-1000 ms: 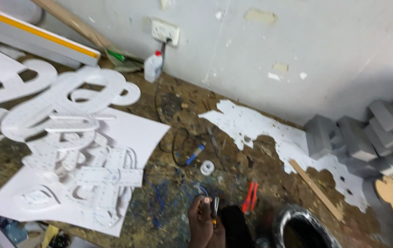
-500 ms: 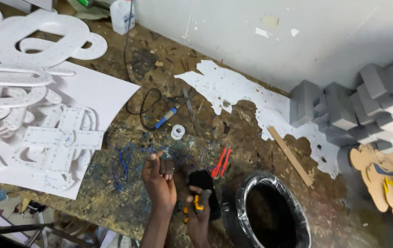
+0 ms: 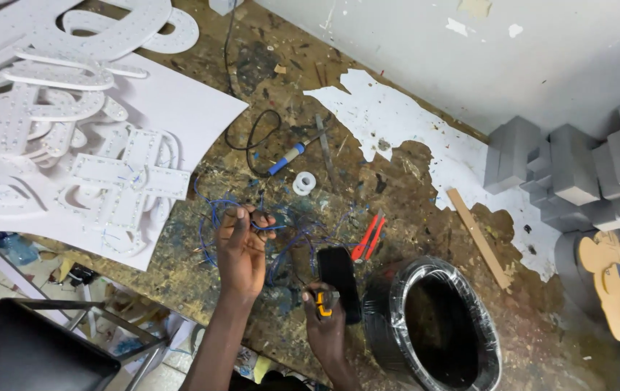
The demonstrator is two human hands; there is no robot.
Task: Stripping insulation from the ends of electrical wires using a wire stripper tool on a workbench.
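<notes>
Blue wire point(image 3: 252, 226) pinched in left hand point(image 3: 241, 250); right hand point(image 3: 327, 326) clamps yellow-handled tool point(image 3: 322, 304) over worktop point(image 3: 426, 217); cut needs bringing both together.

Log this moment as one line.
left hand: pinching blue wire | right hand: gripping yellow-handled tool | beside: phone, red pliers

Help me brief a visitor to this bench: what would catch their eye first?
Probably the left hand pinching thin blue wire mid-bench, with the right hand gripping a small yellow-and-black tool beside a black phone. Next, the white cut-out letters at upper left and the black coil at lower right.
</notes>
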